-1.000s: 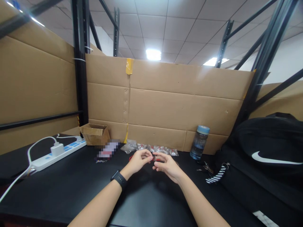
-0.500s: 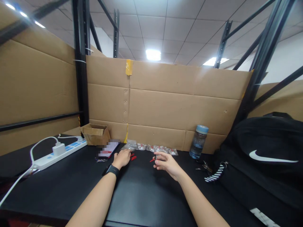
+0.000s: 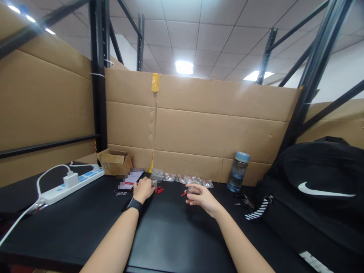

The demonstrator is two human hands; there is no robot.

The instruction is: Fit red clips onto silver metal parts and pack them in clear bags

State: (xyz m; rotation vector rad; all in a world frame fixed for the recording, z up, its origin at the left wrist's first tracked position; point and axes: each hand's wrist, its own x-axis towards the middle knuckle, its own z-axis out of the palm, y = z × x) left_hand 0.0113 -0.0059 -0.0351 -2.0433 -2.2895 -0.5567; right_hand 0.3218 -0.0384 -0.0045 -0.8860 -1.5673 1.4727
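Note:
My left hand (image 3: 143, 189), with a black watch on the wrist, rests far out on the black table (image 3: 85, 227). Its fingers curl onto a small clear plastic bag (image 3: 155, 182), right beside small red pieces (image 3: 159, 189). My right hand (image 3: 200, 197) hovers just above the table and pinches a small dark and red part (image 3: 186, 191) between thumb and fingers. A row of several small clear bags (image 3: 187, 179) holding red and silver parts lies along the cardboard wall behind both hands.
A phone (image 3: 131, 179) lies left of my left hand, beside an open cardboard box (image 3: 114, 161) and a white power strip (image 3: 69, 184). A water bottle (image 3: 238, 171), keys (image 3: 246, 201) and a black bag (image 3: 318, 189) stand at the right. Cardboard walls enclose the table.
My left hand left the right hand and reached out left to the bag near the red pieces. My right hand kept its small part and stayed almost in place.

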